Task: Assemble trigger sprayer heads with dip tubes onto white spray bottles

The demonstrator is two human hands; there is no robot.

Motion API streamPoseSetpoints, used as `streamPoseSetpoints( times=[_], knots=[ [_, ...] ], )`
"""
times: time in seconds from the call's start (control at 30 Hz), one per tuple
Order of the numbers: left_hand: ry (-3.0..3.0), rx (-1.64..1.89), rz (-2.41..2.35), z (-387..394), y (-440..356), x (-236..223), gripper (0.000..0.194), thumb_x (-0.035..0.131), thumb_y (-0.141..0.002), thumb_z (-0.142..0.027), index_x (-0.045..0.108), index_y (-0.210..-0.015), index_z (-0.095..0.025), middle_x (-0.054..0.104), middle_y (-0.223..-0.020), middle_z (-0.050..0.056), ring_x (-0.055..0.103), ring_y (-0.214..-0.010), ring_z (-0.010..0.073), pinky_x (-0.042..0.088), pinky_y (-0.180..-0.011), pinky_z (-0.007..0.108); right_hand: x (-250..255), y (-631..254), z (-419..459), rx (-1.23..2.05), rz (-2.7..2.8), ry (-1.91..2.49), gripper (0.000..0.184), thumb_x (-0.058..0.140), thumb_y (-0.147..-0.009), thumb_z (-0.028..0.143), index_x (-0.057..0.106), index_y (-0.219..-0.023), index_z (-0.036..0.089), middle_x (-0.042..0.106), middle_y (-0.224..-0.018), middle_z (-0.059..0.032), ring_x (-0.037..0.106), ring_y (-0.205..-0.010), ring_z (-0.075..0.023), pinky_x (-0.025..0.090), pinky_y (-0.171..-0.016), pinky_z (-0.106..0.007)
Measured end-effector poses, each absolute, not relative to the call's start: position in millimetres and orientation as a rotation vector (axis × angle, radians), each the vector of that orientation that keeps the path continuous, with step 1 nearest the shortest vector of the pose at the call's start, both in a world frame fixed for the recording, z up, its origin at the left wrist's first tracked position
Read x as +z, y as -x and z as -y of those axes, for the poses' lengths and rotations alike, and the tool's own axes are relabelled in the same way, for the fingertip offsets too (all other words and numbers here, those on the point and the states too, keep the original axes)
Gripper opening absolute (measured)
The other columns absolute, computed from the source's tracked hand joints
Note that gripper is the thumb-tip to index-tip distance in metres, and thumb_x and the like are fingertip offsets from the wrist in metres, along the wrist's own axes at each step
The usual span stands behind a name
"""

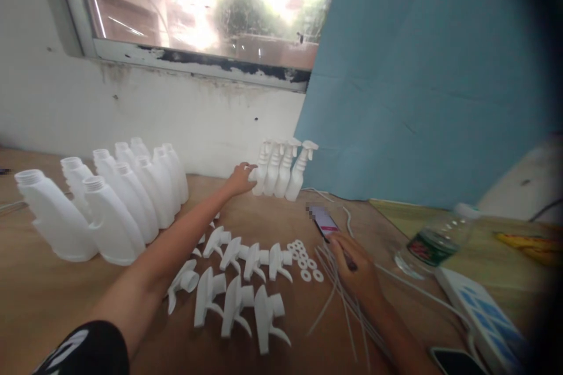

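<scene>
Several white spray bottles [295,179] with trigger heads stand in a row by the wall. My left hand [241,180] reaches to the leftmost spray bottle [260,179], fingers closed around the side of its body. At the right, my right hand [358,263] is closed over the lower part of a smartphone [324,221] with a lit screen. Beneath that hand and forearm lie thin white tubes [323,310]. Small white ring washers [303,258] are grouped left of it. White trigger spray heads [240,304] lie in rows between my arms, some partly hidden by my left forearm.
Open-necked white bottles [116,222] stand clustered at the left. A clear water bottle [433,246] and a white power strip [479,316] are at the right, with a white cable running past. A second phone [455,361] lies at the front edge. A blue curtain [417,82] hangs behind.
</scene>
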State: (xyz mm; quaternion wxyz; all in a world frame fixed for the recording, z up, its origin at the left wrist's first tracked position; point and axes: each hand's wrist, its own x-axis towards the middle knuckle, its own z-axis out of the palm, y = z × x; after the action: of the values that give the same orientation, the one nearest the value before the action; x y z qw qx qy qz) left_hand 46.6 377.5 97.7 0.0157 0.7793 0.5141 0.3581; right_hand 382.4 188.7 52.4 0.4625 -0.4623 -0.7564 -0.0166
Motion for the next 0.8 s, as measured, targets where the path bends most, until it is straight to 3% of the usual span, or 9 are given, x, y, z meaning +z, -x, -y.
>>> streamPoseSetpoints(
  times=[0.1,0.23,0.33,0.53,0.7,0.8],
  knots=[
    [-2.383,1.108,-1.607,-402,-73,111,0.07,0.07,-0.076,-0.026,0.042,-0.14,-0.023,0.035,-0.145,0.017,0.036,-0.131,0.038,0.035,-0.103,0.054,48,-388,-191,-0.107,1.901,1.129,0.019,0.052,-0.092,0.026,0.066,-0.104,0.024,0.069,-0.104,-0.009,0.064,-0.1,-0.0267,0.047,-0.094,-0.041],
    [-2.323,1.118,-1.587,-422,-97,119,0.06,0.067,-0.082,-0.031,0.044,-0.137,-0.021,0.037,-0.144,0.013,0.039,-0.129,0.0345,0.035,-0.103,0.057,45,-392,-193,-0.15,1.929,1.123,0.018,0.052,-0.092,0.022,0.065,-0.105,0.024,0.069,-0.104,-0.0094,0.064,-0.1,-0.0263,0.048,-0.093,-0.042],
    [-2.263,1.205,-1.567,-424,-100,120,0.049,0.064,-0.085,-0.029,0.048,-0.13,-0.018,0.043,-0.138,0.011,0.043,-0.125,0.0303,0.037,-0.102,0.053,45,-391,-192,-0.147,1.951,1.11,0.018,0.052,-0.092,0.021,0.064,-0.105,0.024,0.068,-0.103,-0.0099,0.063,-0.099,-0.0264,0.048,-0.093,-0.042],
    [-2.043,1.58,-1.576,-394,-76,132,0.039,0.066,-0.075,-0.014,0.045,-0.107,-0.016,0.051,-0.113,0.012,0.048,-0.115,0.0266,0.036,-0.101,0.043,55,-379,-185,-0.022,1.823,1.151,0.02,0.047,-0.095,0.028,0.065,-0.096,0.022,0.067,-0.099,-0.0109,0.062,-0.095,-0.0251,0.047,-0.087,-0.039],
    [-1.795,1.827,-1.588,-337,-53,152,0.042,0.065,-0.08,-0.034,0.029,-0.097,-0.021,0.044,-0.091,0.002,0.053,-0.087,0.018,0.042,-0.082,0.034,75,-366,-179,0.075,1.61,1.209,0.036,0.044,-0.096,0.041,0.067,-0.078,0.02,0.066,-0.081,-0.0078,0.06,-0.081,-0.0233,0.046,-0.078,-0.037],
    [-1.695,1.942,-1.516,-289,-44,163,0.049,0.067,-0.077,-0.044,0.025,-0.091,-0.023,0.039,-0.084,-0.002,0.05,-0.074,0.0142,0.041,-0.072,0.03,87,-350,-183,0.238,1.439,1.19,0.039,0.044,-0.095,0.046,0.067,-0.081,0.018,0.061,-0.072,-0.0043,0.056,-0.067,-0.0181,0.044,-0.065,-0.031]
  ],
)
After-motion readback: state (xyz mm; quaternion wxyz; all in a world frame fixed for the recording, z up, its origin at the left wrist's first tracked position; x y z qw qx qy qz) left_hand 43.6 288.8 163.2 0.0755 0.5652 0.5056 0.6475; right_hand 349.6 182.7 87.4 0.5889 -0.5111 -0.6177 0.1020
